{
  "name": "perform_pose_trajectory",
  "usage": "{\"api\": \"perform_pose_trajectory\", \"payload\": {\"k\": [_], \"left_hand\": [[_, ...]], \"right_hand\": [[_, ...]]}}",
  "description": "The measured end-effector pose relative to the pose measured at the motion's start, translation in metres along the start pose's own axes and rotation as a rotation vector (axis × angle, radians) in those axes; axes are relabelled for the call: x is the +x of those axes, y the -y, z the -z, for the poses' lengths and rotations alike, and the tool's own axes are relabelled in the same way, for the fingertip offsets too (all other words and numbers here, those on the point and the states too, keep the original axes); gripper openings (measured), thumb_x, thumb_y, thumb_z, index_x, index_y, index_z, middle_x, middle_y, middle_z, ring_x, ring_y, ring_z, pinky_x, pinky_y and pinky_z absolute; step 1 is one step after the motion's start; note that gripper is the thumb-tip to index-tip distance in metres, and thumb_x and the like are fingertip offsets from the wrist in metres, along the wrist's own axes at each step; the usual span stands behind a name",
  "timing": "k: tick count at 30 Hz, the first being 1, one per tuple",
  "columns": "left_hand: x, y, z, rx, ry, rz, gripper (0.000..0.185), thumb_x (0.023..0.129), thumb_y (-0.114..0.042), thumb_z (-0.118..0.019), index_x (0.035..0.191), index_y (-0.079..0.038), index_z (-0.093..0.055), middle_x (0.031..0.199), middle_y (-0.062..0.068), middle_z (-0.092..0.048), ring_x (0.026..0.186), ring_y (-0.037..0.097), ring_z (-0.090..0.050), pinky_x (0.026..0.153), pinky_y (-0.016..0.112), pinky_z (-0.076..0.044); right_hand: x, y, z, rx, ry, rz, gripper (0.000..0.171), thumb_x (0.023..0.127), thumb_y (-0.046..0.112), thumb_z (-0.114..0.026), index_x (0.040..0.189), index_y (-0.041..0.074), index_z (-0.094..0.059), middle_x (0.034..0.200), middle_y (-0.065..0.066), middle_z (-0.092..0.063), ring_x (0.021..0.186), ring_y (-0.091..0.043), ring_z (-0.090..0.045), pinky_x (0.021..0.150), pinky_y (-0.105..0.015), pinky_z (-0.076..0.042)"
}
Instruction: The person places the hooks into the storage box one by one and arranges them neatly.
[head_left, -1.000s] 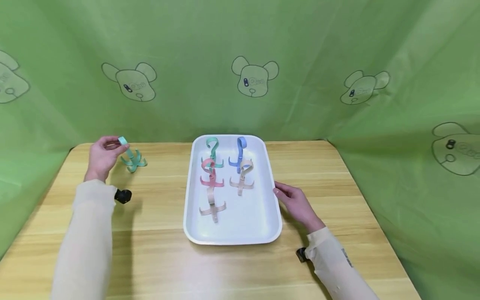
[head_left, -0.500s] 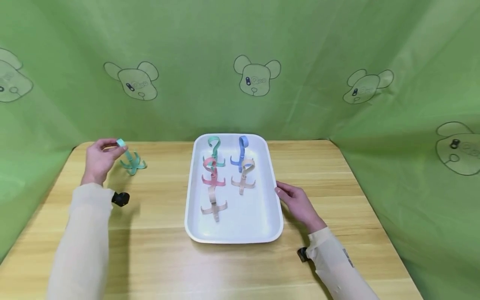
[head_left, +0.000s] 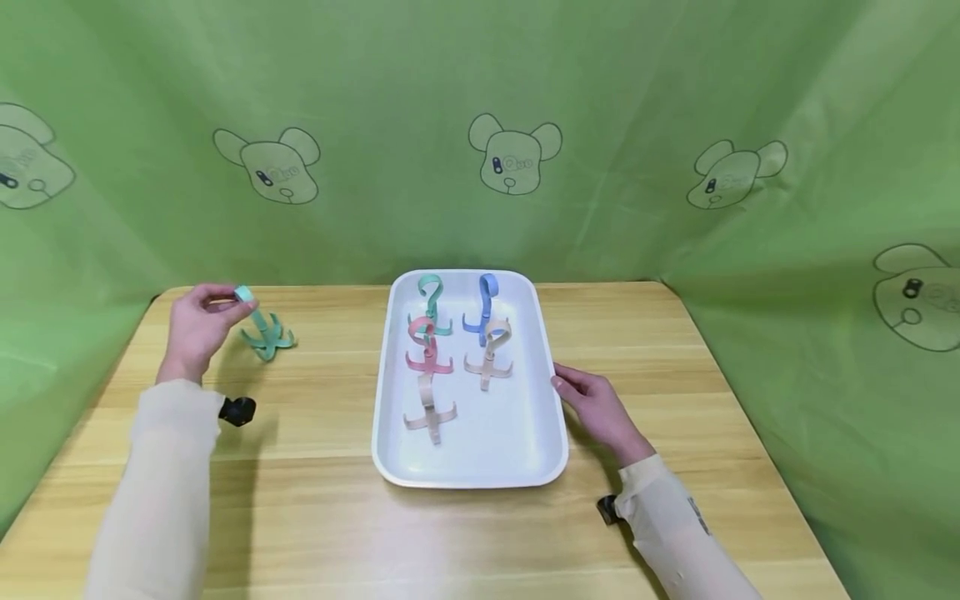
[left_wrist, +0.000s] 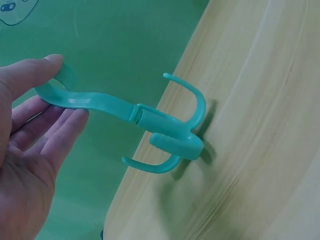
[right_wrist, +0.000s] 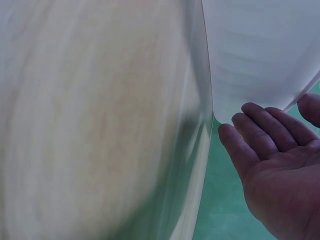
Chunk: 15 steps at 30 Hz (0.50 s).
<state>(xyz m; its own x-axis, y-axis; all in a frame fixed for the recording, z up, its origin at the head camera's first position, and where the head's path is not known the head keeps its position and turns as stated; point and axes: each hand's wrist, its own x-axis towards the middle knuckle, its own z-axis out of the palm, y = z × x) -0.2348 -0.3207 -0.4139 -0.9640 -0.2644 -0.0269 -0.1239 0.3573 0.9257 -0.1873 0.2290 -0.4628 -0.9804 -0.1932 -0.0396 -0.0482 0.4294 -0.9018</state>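
Observation:
In the left wrist view my left hand (left_wrist: pixel 35 120) pinches the curled top of a teal hanging hook (left_wrist: pixel 105 105) between thumb and fingers. Upturned prongs spread at the hook's lower end, close over the wooden table, their shadow beside them. The head view has this left hand (head_left: pixel 198 325) at the table's far left. My right hand (head_left: pixel 600 408) rests against the right side of a white tray (head_left: pixel 468 471), fingers extended along its outer wall and thumb at the rim. Inside the tray stand several similar hooks: green (head_left: pixel 431 292), blue (head_left: pixel 487 287), pink (head_left: pixel 429 358) and two beige, one front-left (head_left: pixel 429 417).
The other beige hook (head_left: pixel 487 362) stands right of the pink one. A green curtain (head_left: pixel 390 200) printed with bear heads hangs behind the wooden table (head_left: pixel 315 500) and along its sides. Bare wood lies between the teal hook and the tray.
My left hand has shifted slightly left and nearer to me, still gripping the teal hook, which has moved down a little in view. The right hand stays by the tray.

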Motion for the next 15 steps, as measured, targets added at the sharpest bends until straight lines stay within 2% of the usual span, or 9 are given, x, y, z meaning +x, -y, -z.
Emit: {"api": "perform_pose_trajectory", "payload": {"k": [4,7,12,15], "left_hand": [[-0.005,-0.001,-0.004,-0.004,0.009,-0.037,0.054,0.09,-0.028,-0.074,0.129,0.0,-0.049,0.121,0.008,-0.054,0.1,0.005,-0.056,0.084,0.014,-0.05],[-0.007,-0.002,-0.007,0.003,0.014,-0.05,0.052,0.089,-0.028,-0.075,0.127,-0.001,-0.051,0.118,0.007,-0.055,0.099,0.005,-0.056,0.081,0.014,-0.051],[-0.011,-0.008,-0.01,0.0,0.041,-0.061,0.052,0.088,-0.029,-0.076,0.126,-0.003,-0.052,0.118,0.005,-0.057,0.101,0.007,-0.056,0.082,0.014,-0.05],[-0.015,-0.016,-0.011,-0.006,0.055,-0.095,0.052,0.088,-0.029,-0.076,0.126,-0.004,-0.051,0.121,0.005,-0.056,0.106,0.008,-0.056,0.084,0.014,-0.049]], "right_hand": [[-0.001,0.002,0.001,0.003,0.003,-0.009,0.047,0.104,0.026,-0.053,0.139,-0.004,-0.049,0.137,-0.022,-0.052,0.127,-0.036,-0.048,0.106,-0.047,-0.04],[-0.001,0.001,0.001,0.0,-0.002,-0.011,0.046,0.104,0.026,-0.053,0.138,-0.005,-0.05,0.137,-0.022,-0.053,0.127,-0.035,-0.049,0.105,-0.046,-0.041],[0.0,-0.003,0.0,0.01,-0.008,-0.009,0.047,0.103,0.028,-0.053,0.139,-0.004,-0.05,0.137,-0.021,-0.052,0.127,-0.034,-0.049,0.105,-0.045,-0.041],[0.001,-0.003,0.0,0.012,-0.006,-0.01,0.047,0.103,0.027,-0.053,0.139,-0.004,-0.049,0.138,-0.021,-0.052,0.127,-0.034,-0.049,0.105,-0.045,-0.041]]}}
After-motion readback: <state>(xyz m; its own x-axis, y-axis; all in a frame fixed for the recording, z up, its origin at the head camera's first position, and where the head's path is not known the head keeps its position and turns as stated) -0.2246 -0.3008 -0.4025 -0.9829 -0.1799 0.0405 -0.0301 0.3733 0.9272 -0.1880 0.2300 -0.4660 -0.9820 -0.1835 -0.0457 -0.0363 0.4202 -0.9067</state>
